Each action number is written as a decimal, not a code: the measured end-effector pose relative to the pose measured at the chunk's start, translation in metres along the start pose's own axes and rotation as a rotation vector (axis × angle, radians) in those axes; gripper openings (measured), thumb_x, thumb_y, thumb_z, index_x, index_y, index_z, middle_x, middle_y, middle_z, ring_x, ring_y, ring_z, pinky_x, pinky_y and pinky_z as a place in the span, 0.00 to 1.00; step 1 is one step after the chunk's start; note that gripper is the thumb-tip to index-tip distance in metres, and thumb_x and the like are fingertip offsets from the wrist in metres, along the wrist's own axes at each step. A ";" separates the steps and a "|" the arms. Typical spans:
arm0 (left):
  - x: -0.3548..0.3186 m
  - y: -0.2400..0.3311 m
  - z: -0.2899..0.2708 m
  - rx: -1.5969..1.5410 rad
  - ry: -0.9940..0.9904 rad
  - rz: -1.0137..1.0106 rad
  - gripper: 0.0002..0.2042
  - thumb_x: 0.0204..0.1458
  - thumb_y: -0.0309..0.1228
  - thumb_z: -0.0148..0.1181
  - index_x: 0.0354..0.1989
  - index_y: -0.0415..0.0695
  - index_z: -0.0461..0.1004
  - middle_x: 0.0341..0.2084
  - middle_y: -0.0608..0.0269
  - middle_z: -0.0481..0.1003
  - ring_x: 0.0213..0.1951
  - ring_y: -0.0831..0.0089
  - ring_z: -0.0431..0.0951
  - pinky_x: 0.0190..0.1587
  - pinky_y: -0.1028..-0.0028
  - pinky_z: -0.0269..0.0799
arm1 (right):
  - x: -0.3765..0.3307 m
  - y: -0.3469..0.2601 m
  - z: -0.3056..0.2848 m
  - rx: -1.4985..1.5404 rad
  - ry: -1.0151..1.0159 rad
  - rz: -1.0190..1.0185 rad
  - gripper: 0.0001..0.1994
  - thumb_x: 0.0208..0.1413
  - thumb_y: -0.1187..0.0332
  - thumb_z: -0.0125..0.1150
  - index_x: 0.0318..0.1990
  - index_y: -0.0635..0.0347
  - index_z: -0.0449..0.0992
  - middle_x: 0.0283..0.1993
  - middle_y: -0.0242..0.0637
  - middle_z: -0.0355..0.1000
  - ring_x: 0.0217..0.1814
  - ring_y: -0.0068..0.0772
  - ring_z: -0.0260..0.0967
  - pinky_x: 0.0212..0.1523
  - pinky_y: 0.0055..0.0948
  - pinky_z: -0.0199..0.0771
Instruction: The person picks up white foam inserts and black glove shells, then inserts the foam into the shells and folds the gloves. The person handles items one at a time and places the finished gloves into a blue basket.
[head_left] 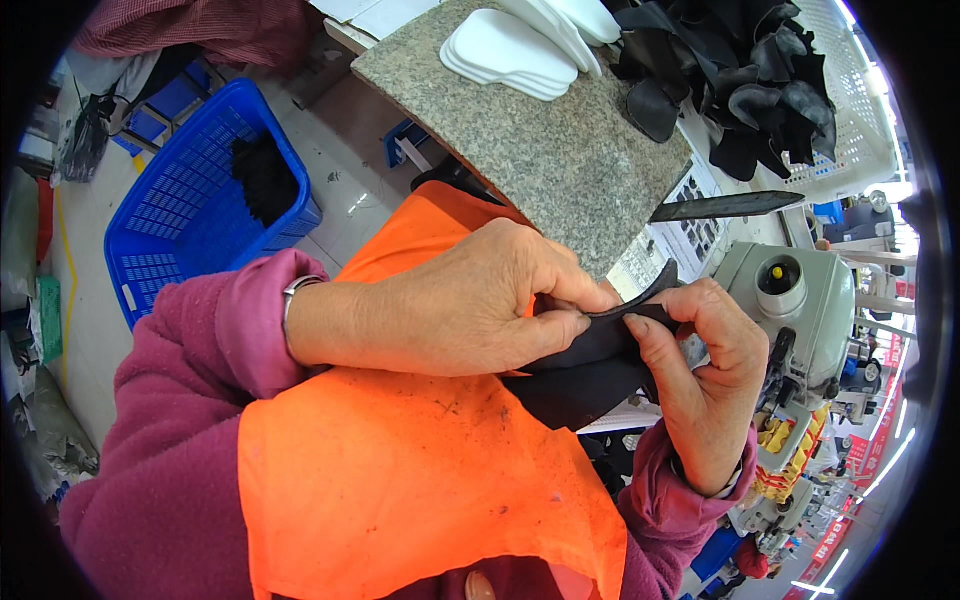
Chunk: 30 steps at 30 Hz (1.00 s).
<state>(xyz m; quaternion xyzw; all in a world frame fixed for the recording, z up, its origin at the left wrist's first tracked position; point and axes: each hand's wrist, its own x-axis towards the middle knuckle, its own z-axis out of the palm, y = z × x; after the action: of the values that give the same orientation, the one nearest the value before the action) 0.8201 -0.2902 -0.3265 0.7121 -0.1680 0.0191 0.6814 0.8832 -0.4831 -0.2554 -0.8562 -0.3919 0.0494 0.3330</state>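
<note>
Both hands pinch the folded edge of a black shoe upper piece (590, 375), held above my orange apron. My left hand (470, 295) reaches across from the left, its thumb and forefinger closed on the edge. Close beside it, my right hand (705, 375) grips the same edge farther right, thumb on the near face. The lower part of the black piece hangs down between my hands. Its inner side is partly hidden by my fingers.
Beyond my hands lies a speckled stone worktop (540, 150) with white insole-shaped pieces (510, 50) and a dark blade-like strip (730, 206). Black cut pieces (730, 80) heap in a white basket (850, 150). A grey-green machine (790, 310) stands right; a blue basket (175, 215) left.
</note>
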 end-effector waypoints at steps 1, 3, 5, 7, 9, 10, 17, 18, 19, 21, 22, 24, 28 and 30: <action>0.000 -0.001 0.000 0.013 -0.007 0.014 0.13 0.47 0.21 0.53 0.41 0.37 0.78 0.24 0.53 0.75 0.28 0.66 0.76 0.33 0.70 0.70 | 0.000 0.000 0.000 0.005 0.004 0.008 0.07 0.44 0.82 0.65 0.29 0.65 0.73 0.23 0.37 0.68 0.24 0.29 0.68 0.26 0.23 0.64; 0.000 -0.002 0.000 0.064 -0.017 0.057 0.13 0.50 0.22 0.57 0.44 0.41 0.78 0.22 0.61 0.73 0.27 0.70 0.73 0.29 0.72 0.66 | 0.001 0.000 0.000 0.001 0.014 0.002 0.07 0.44 0.82 0.65 0.29 0.65 0.73 0.23 0.37 0.68 0.24 0.29 0.68 0.26 0.23 0.65; 0.000 -0.004 0.000 0.060 -0.008 0.070 0.13 0.50 0.22 0.57 0.44 0.40 0.78 0.22 0.61 0.72 0.26 0.69 0.72 0.29 0.71 0.66 | 0.001 0.001 0.000 0.000 0.019 -0.003 0.07 0.44 0.82 0.65 0.29 0.65 0.73 0.24 0.37 0.68 0.24 0.28 0.68 0.26 0.23 0.65; -0.001 -0.005 0.000 0.062 -0.005 0.081 0.13 0.50 0.22 0.57 0.45 0.39 0.77 0.22 0.61 0.72 0.26 0.69 0.72 0.29 0.71 0.65 | 0.001 0.001 -0.001 0.004 0.021 -0.002 0.07 0.44 0.82 0.65 0.29 0.65 0.73 0.24 0.37 0.68 0.24 0.28 0.68 0.26 0.23 0.65; -0.001 -0.006 0.000 0.070 -0.009 0.091 0.13 0.49 0.22 0.57 0.44 0.38 0.77 0.22 0.60 0.72 0.26 0.68 0.72 0.29 0.71 0.65 | 0.002 0.001 -0.001 0.003 0.023 -0.009 0.07 0.44 0.82 0.65 0.29 0.65 0.73 0.24 0.37 0.68 0.24 0.27 0.68 0.26 0.23 0.65; -0.001 -0.006 0.000 0.071 -0.009 0.092 0.13 0.49 0.22 0.56 0.44 0.38 0.77 0.22 0.60 0.72 0.26 0.68 0.72 0.29 0.71 0.65 | 0.002 0.001 -0.001 0.010 0.027 -0.003 0.07 0.44 0.82 0.65 0.29 0.65 0.73 0.24 0.36 0.68 0.24 0.27 0.68 0.26 0.22 0.65; -0.001 -0.005 0.000 0.046 0.004 0.117 0.14 0.49 0.20 0.55 0.45 0.37 0.76 0.23 0.59 0.73 0.27 0.68 0.72 0.30 0.71 0.66 | 0.004 -0.002 -0.003 -0.026 0.043 0.003 0.09 0.43 0.80 0.67 0.31 0.65 0.73 0.29 0.38 0.69 0.29 0.28 0.69 0.30 0.23 0.66; -0.001 -0.005 0.000 0.047 0.006 0.123 0.14 0.49 0.20 0.55 0.45 0.37 0.76 0.23 0.59 0.73 0.27 0.69 0.72 0.30 0.72 0.66 | 0.005 -0.003 -0.004 -0.051 0.067 0.002 0.10 0.42 0.79 0.67 0.33 0.66 0.73 0.31 0.38 0.69 0.31 0.29 0.69 0.31 0.24 0.66; -0.001 -0.005 0.000 0.054 0.001 0.112 0.14 0.49 0.20 0.54 0.45 0.37 0.76 0.23 0.59 0.73 0.27 0.69 0.72 0.30 0.72 0.66 | 0.006 -0.003 -0.005 -0.075 0.091 0.001 0.11 0.42 0.78 0.68 0.34 0.66 0.73 0.33 0.39 0.70 0.32 0.31 0.69 0.33 0.25 0.67; -0.002 -0.004 0.000 0.052 0.000 0.093 0.14 0.49 0.20 0.54 0.45 0.37 0.76 0.23 0.59 0.73 0.27 0.69 0.72 0.29 0.72 0.66 | 0.012 -0.002 -0.007 -0.136 0.112 -0.103 0.14 0.41 0.76 0.69 0.37 0.66 0.73 0.36 0.41 0.70 0.36 0.34 0.70 0.37 0.27 0.68; -0.002 -0.004 0.000 0.052 -0.008 0.104 0.14 0.49 0.20 0.54 0.45 0.38 0.76 0.24 0.59 0.73 0.27 0.68 0.73 0.30 0.72 0.66 | 0.016 -0.001 -0.008 -0.173 0.118 -0.156 0.14 0.41 0.76 0.69 0.38 0.66 0.73 0.37 0.41 0.70 0.38 0.35 0.70 0.39 0.27 0.68; -0.001 -0.005 -0.001 0.029 -0.017 0.129 0.14 0.49 0.20 0.54 0.46 0.38 0.76 0.25 0.59 0.73 0.28 0.67 0.74 0.30 0.73 0.67 | 0.024 0.003 -0.012 -0.037 -0.057 -0.167 0.15 0.41 0.75 0.69 0.38 0.66 0.74 0.39 0.42 0.71 0.41 0.38 0.70 0.42 0.29 0.68; 0.001 -0.008 -0.005 0.108 0.003 0.121 0.12 0.49 0.21 0.55 0.43 0.38 0.76 0.26 0.58 0.74 0.30 0.65 0.76 0.31 0.72 0.68 | 0.029 0.007 -0.016 0.225 -0.284 0.160 0.07 0.48 0.75 0.65 0.32 0.67 0.74 0.30 0.34 0.72 0.35 0.24 0.70 0.38 0.23 0.67; 0.003 -0.009 -0.008 0.198 0.004 0.087 0.10 0.49 0.22 0.56 0.41 0.38 0.77 0.27 0.57 0.74 0.30 0.65 0.77 0.32 0.72 0.68 | 0.030 0.010 -0.012 0.235 -0.253 0.114 0.04 0.53 0.76 0.62 0.30 0.68 0.74 0.24 0.30 0.70 0.28 0.16 0.66 0.32 0.18 0.66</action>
<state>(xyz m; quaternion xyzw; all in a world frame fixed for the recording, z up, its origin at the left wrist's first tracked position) 0.8269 -0.2832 -0.3338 0.7681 -0.1949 0.0667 0.6063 0.9142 -0.4730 -0.2468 -0.8192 -0.3730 0.2209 0.3754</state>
